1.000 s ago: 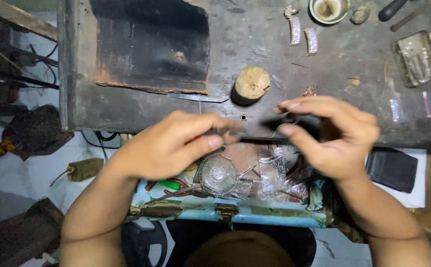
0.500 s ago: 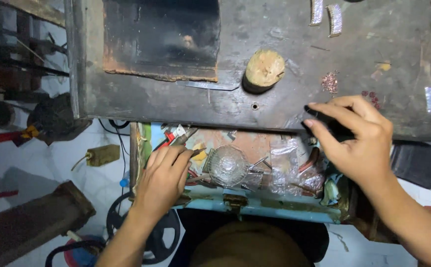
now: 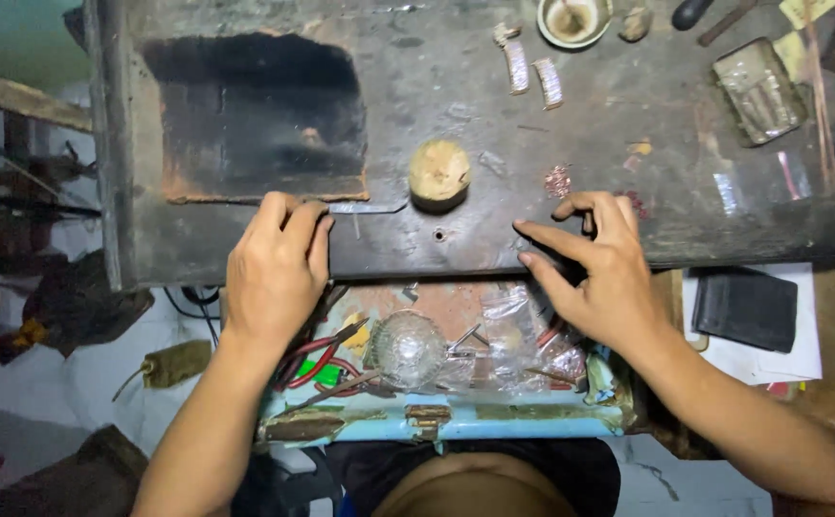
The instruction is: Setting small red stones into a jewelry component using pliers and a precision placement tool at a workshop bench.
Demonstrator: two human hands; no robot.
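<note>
Here, both hands rest at the near edge of the dark worn surface (image 3: 456,86). Left hand (image 3: 274,273): fingers together and flat, tips touching a thin metal strip (image 3: 368,207) that lies just beside a short round wooden block (image 3: 440,174); nothing gripped. Right hand (image 3: 599,273): fingers narrowly spread and curled over a small dark object (image 3: 571,270) at the edge; cannot tell whether it is pinched or only covered.

Risk, as judged: the strip lies near the edge, and a sideways push could send it off into the open blue drawer (image 3: 456,421) below, among red-handled pliers (image 3: 327,359), a clear glass knob (image 3: 410,349) and plastic bags (image 3: 528,335). The wooden block stands close and could block the strip's slide.

Farther off: a small bowl (image 3: 571,19), two ridged metal pieces (image 3: 530,69), a flat tin (image 3: 760,91), and a black wallet (image 3: 745,306) on paper to the right.
</note>
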